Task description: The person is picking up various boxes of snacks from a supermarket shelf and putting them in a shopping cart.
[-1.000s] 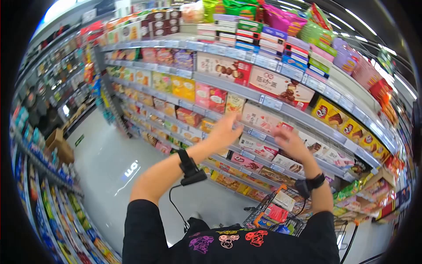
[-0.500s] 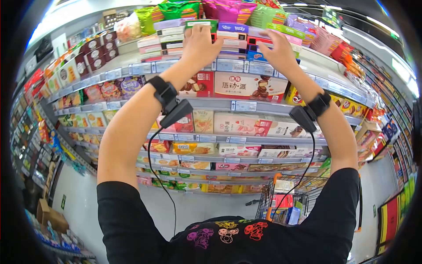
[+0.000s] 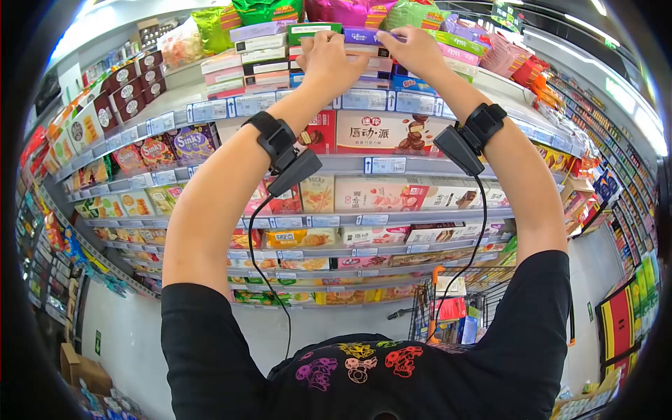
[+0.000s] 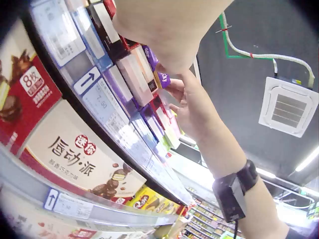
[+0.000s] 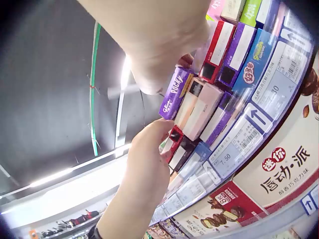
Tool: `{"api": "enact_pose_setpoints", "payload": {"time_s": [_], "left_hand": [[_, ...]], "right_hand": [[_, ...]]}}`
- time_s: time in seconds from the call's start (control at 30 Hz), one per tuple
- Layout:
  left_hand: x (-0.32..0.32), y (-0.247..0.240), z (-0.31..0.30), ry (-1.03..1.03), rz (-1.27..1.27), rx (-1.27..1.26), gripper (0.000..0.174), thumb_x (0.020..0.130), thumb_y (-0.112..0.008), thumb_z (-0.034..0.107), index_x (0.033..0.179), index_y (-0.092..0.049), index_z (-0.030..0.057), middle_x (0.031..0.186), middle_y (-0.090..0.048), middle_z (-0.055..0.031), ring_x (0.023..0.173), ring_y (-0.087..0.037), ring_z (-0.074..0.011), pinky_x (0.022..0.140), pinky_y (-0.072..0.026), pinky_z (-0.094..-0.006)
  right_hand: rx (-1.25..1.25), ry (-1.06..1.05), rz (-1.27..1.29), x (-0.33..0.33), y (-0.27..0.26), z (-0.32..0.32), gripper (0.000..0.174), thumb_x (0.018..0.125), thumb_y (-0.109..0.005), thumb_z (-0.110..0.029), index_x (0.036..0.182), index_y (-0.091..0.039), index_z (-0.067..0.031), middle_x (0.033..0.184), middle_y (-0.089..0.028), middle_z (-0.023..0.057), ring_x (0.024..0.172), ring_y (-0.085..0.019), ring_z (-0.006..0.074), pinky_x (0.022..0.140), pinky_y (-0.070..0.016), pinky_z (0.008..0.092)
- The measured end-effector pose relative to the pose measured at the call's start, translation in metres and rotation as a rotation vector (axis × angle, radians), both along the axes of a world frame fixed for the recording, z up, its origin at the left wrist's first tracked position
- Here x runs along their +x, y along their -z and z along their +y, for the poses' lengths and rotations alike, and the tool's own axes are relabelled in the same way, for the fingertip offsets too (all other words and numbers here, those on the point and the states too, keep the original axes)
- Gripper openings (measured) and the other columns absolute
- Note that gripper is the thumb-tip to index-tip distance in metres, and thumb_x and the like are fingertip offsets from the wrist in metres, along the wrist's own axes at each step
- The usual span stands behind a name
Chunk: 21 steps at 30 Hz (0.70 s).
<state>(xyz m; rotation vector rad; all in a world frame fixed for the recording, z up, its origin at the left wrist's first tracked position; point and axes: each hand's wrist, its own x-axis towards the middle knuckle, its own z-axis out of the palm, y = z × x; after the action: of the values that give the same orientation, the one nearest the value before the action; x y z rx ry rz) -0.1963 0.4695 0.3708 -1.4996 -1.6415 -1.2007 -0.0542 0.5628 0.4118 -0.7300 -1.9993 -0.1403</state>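
Observation:
A purple Pocky box (image 3: 359, 36) tops a stack of thin snack boxes (image 3: 371, 63) on the upper shelf. My left hand (image 3: 332, 64) reaches over the stack just left of it, fingers bent down by a green-topped box (image 3: 313, 29). In the right wrist view, a fingertip of my left hand (image 5: 144, 162) touches one end of the purple box (image 5: 175, 93). At its other end is my right hand (image 3: 418, 52), thumb and finger around the corner. In the left wrist view my right hand (image 4: 192, 107) has bent fingers beside that box (image 4: 162, 79); the fingertips are partly hidden.
Puffy snack bags (image 3: 269, 10) stand behind the stacks. Dark boxes (image 3: 133, 87) are at the shelf's left. Price labels (image 3: 364, 99) line the shelf edge, with cookie boxes (image 3: 381, 133) below. A wire cart (image 3: 497, 283) holding goods stands at lower right.
Both hands have risen from the middle shelves to the top stacks, and the right has moved in against the purple box. The head view has turned to face the shelves squarely.

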Motion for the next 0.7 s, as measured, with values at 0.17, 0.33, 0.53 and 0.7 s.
{"api": "enact_pose_setpoints", "payload": {"time_s": [0.17,0.33,0.53,0.7], "left_hand": [[-0.004,0.004,0.010,0.456,-0.482,0.216,0.035,0.075,-0.057,0.029,0.084,-0.050,-0.0044,0.097,-0.052,-0.0187,0.089,-0.049,-0.0313,0.082,-0.0380,-0.0413],[0.026,-0.010,-0.021,1.106,-1.224,0.207,0.032,0.086,-0.044,0.020,0.100,-0.045,-0.0087,0.101,-0.052,-0.0188,0.091,-0.058,-0.0295,0.077,-0.0504,-0.0305],[0.027,-0.010,-0.020,1.080,-1.286,0.107,0.029,0.086,-0.042,0.018,0.101,-0.044,-0.0075,0.102,-0.053,-0.0209,0.092,-0.058,-0.0306,0.079,-0.0508,-0.0315],[0.030,-0.018,-0.018,1.084,-1.219,0.025,0.031,0.085,-0.044,0.023,0.101,-0.046,-0.0035,0.100,-0.054,-0.0201,0.094,-0.056,-0.0290,0.083,-0.0479,-0.0344]], "right_hand": [[-0.168,-0.142,0.251,0.010,-0.001,-0.021,0.039,0.075,-0.050,-0.041,0.073,-0.064,-0.0040,0.062,-0.061,0.0093,0.061,-0.059,0.0229,0.060,-0.0464,0.0304],[-0.591,-0.496,0.462,0.010,0.013,-0.027,0.026,0.081,-0.054,-0.025,0.091,-0.059,-0.0008,0.087,-0.060,0.0074,0.075,-0.059,0.0151,0.066,-0.0491,0.0269],[-0.818,-0.819,0.613,0.021,0.017,-0.043,0.024,0.084,-0.053,-0.021,0.095,-0.052,-0.0004,0.088,-0.058,0.0133,0.079,-0.061,0.0210,0.069,-0.0524,0.0295],[-0.964,-0.849,0.590,0.020,0.005,-0.038,0.025,0.086,-0.050,-0.022,0.098,-0.051,-0.0009,0.088,-0.058,0.0158,0.079,-0.061,0.0240,0.069,-0.0531,0.0308]]}}
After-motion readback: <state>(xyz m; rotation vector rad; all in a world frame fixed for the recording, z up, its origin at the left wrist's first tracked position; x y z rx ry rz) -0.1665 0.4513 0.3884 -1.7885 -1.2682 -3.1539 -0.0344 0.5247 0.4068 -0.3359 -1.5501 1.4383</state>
